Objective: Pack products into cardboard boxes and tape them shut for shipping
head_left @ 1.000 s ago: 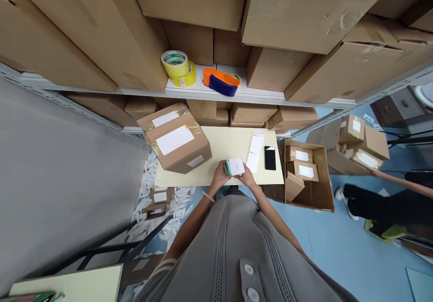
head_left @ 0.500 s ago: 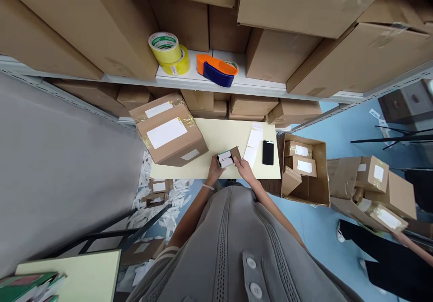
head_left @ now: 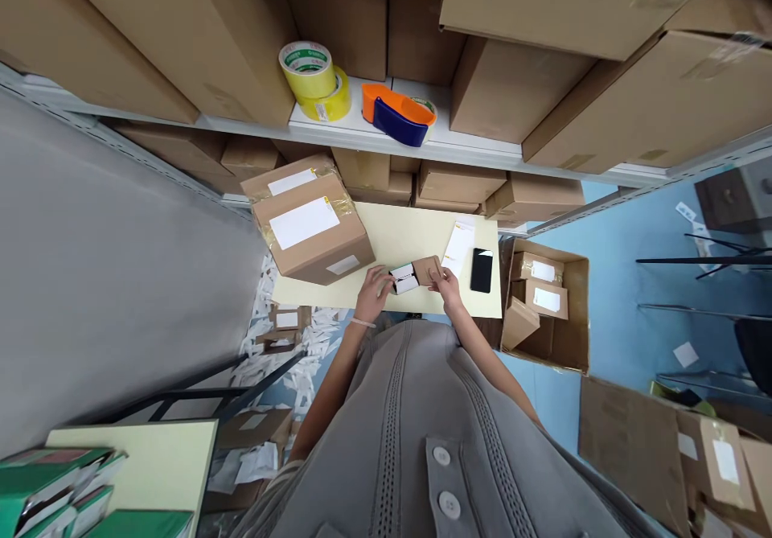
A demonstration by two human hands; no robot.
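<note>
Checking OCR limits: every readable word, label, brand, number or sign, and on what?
None legible.
Upper tape roll: green core print, too small.
Small box: dark marks, too blurred.
Large box: white labels, print too small.
Paper strip: marks too small.
Parcel in the open carton: label unreadable.

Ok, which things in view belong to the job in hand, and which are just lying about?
In hand: small box, at the left hand; brown cardboard piece, in the right hand.

Apparently lying about: phone; white paper; large carton; yellow tape rolls; tape dispenser.

Yellow tape rolls (head_left: pixel 314 85), black phone (head_left: pixel 481 273), possibly a chair (head_left: pixel 755 351)
</note>
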